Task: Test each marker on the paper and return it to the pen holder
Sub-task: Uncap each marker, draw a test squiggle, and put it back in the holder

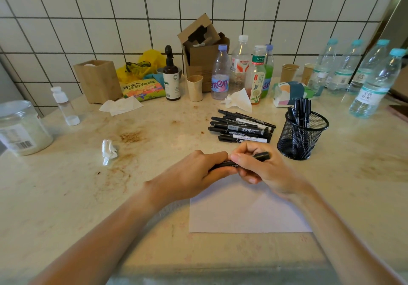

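Both of my hands hold one black marker (262, 156) level above the far edge of the white paper (247, 214). My left hand (198, 172) grips its left end, and my right hand (258, 167) grips the middle, with the right tip sticking out past my fingers. Whether the cap is on cannot be made out. A pile of several black markers (241, 129) lies on the counter just beyond my hands. The black mesh pen holder (302, 135) stands to the right of the pile with several markers upright in it.
A crumpled tissue (108, 151) lies left of my hands. Bottles (220, 72), paper cups, a cardboard box (203, 50) and a tissue pack (289, 92) crowd the back by the tiled wall. Water bottles (373, 85) stand at the right, a glass jar (21, 127) at the left edge.
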